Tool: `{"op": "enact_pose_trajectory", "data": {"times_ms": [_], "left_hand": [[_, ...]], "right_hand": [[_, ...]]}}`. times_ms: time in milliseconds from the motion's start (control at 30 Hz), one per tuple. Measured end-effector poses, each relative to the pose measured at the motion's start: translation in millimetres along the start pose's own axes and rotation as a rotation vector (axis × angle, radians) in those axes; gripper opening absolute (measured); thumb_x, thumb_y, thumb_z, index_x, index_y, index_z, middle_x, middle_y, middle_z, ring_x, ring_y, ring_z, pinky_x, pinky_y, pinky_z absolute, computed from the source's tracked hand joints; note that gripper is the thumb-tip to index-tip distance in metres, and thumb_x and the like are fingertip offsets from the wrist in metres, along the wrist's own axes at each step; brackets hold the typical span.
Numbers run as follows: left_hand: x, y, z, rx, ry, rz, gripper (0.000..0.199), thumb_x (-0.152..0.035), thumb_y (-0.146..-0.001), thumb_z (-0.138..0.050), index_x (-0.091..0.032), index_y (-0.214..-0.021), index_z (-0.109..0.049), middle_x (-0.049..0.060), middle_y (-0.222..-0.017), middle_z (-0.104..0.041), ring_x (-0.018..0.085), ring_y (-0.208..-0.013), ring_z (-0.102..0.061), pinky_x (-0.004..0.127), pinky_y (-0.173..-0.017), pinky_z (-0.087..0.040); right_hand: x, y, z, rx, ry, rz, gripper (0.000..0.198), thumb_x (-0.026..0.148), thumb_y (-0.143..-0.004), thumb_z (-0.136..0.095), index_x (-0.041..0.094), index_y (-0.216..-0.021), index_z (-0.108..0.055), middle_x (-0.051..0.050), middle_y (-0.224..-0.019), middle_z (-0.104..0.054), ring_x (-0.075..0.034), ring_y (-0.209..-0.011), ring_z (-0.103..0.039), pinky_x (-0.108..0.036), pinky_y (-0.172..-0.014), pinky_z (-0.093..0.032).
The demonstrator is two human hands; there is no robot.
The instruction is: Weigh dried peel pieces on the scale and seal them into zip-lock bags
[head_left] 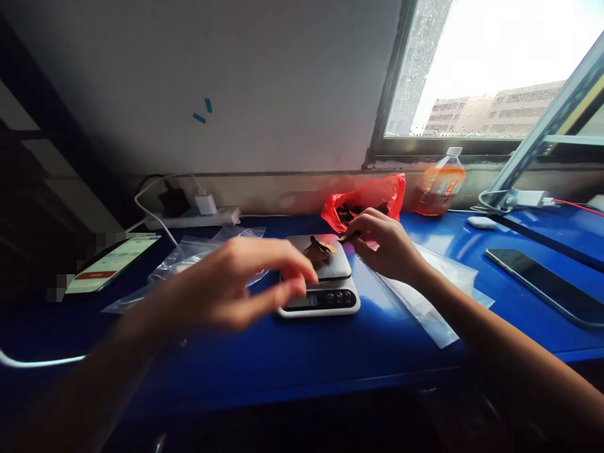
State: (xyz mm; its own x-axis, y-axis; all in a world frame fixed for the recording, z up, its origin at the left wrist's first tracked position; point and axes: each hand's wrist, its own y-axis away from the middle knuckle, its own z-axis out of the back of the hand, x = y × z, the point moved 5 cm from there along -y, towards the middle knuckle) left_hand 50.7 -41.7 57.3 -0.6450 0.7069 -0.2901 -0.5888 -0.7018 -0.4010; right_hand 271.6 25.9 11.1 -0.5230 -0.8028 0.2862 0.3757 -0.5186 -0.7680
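Head view: I see the right hand (384, 242) pinch a small piece (343, 238) in its fingers by the scale (325, 303), which carries dry bits (321, 249), the bag (375, 190) open close behind, maybe for easy reach, while the blurry left hand (240, 280) looks empty, fingers slightly apart.

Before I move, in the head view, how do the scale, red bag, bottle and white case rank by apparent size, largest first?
1. Scale
2. Red bag, partly hidden by the right hand
3. Bottle
4. White case
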Motion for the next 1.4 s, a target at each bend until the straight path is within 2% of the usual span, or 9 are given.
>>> {"op": "enact_pose_trajectory", "data": {"times_ms": [133, 233, 567, 700, 867, 967, 1100, 1267, 1400], "left_hand": [[43, -26, -23, -0.064, 0.003, -0.003, 0.018, -0.026, -0.095, -0.053, -0.022, -0.096, -0.070, 0.001, -0.091, -0.074, 0.017, -0.082, -0.068, 0.028, -0.073, -0.051], [64, -19, -37, -0.108, -0.068, -0.052, 0.020, -0.027, -0.094, -0.050, -0.021, -0.095, -0.069, 0.003, -0.091, -0.075, 0.019, -0.082, -0.069, 0.031, -0.075, -0.051], [52, -4, -46, -0.070, -0.097, -0.156, 0.021, -0.021, -0.093, -0.048, -0.018, -0.095, -0.070, 0.002, -0.085, -0.076, 0.017, -0.076, -0.070, 0.027, -0.068, -0.051], [53, -4, -44, -0.087, -0.086, -0.147, 0.020, -0.021, -0.093, -0.049, -0.018, -0.096, -0.069, 0.002, -0.086, -0.076, 0.016, -0.077, -0.070, 0.026, -0.070, -0.052], [55, -4, -45, -0.080, -0.083, -0.134, 0.020, -0.021, -0.093, -0.050, -0.018, -0.097, -0.069, 0.003, -0.087, -0.075, 0.016, -0.079, -0.070, 0.026, -0.072, -0.052], [53, -4, -47, -0.069, -0.116, -0.157, 0.021, -0.022, -0.094, -0.049, -0.017, -0.095, -0.069, 0.003, -0.083, -0.075, 0.017, -0.074, -0.070, 0.027, -0.068, -0.052], [51, -4, -47, -0.062, -0.126, -0.182, 0.021, -0.020, -0.093, -0.049, -0.017, -0.094, -0.069, 0.002, -0.084, -0.075, 0.016, -0.074, -0.070, 0.025, -0.066, -0.051], [51, -3, -46, -0.045, -0.125, -0.169, 0.022, -0.021, -0.094, -0.048, -0.017, -0.096, -0.069, 0.003, -0.086, -0.076, 0.016, -0.077, -0.070, 0.025, -0.068, -0.051], [50, -3, -47, -0.029, -0.127, -0.160, 0.024, -0.024, -0.095, -0.047, -0.017, -0.096, -0.069, 0.003, -0.087, -0.076, 0.017, -0.077, -0.070, 0.026, -0.068, -0.051]], "right_hand": [[1, 3, -9, 0.124, -0.026, 0.019, 0.012, 0.007, -0.079, -0.056, 0.016, -0.082, -0.062, -0.001, -0.073, -0.063, -0.009, -0.063, -0.054, -0.023, -0.059, -0.044], [5, 6, -11, 0.194, -0.042, 0.073, 0.017, 0.002, -0.077, -0.055, 0.016, -0.082, -0.064, -0.001, -0.077, -0.063, -0.009, -0.068, -0.056, -0.022, -0.060, -0.044], [17, 16, -22, 0.406, -0.010, 0.164, 0.021, 0.008, -0.085, -0.058, 0.018, -0.099, -0.070, -0.005, -0.092, -0.061, -0.012, -0.081, -0.059, -0.025, -0.072, -0.049], [16, 11, -5, 0.284, 0.076, 0.176, 0.013, 0.015, -0.088, -0.057, 0.018, -0.094, -0.069, -0.005, -0.083, -0.062, -0.014, -0.075, -0.057, -0.027, -0.065, -0.047], [8, 6, 8, 0.150, 0.160, 0.137, 0.016, 0.010, -0.089, -0.051, 0.019, -0.090, -0.065, -0.003, -0.081, -0.060, -0.012, -0.067, -0.053, -0.027, -0.059, -0.043], [5, 4, 12, 0.069, 0.190, 0.157, 0.021, 0.009, -0.091, -0.046, 0.020, -0.083, -0.062, -0.005, -0.087, -0.058, -0.013, -0.072, -0.055, -0.029, -0.063, -0.046], [-23, 1, 22, 0.076, 0.230, 0.096, 0.019, 0.013, -0.091, -0.046, 0.021, -0.082, -0.060, -0.007, -0.089, -0.060, -0.016, -0.077, -0.059, -0.031, -0.069, -0.049], [-96, 11, 29, 0.253, 0.285, -0.082, 0.017, 0.018, -0.087, -0.048, 0.020, -0.075, -0.059, -0.005, -0.076, -0.064, -0.016, -0.067, -0.060, -0.029, -0.063, -0.048], [-125, 20, 20, 0.404, 0.300, -0.163, 0.018, 0.016, -0.084, -0.046, 0.019, -0.070, -0.058, -0.007, -0.072, -0.066, -0.015, -0.062, -0.057, -0.029, -0.060, -0.045]]}}
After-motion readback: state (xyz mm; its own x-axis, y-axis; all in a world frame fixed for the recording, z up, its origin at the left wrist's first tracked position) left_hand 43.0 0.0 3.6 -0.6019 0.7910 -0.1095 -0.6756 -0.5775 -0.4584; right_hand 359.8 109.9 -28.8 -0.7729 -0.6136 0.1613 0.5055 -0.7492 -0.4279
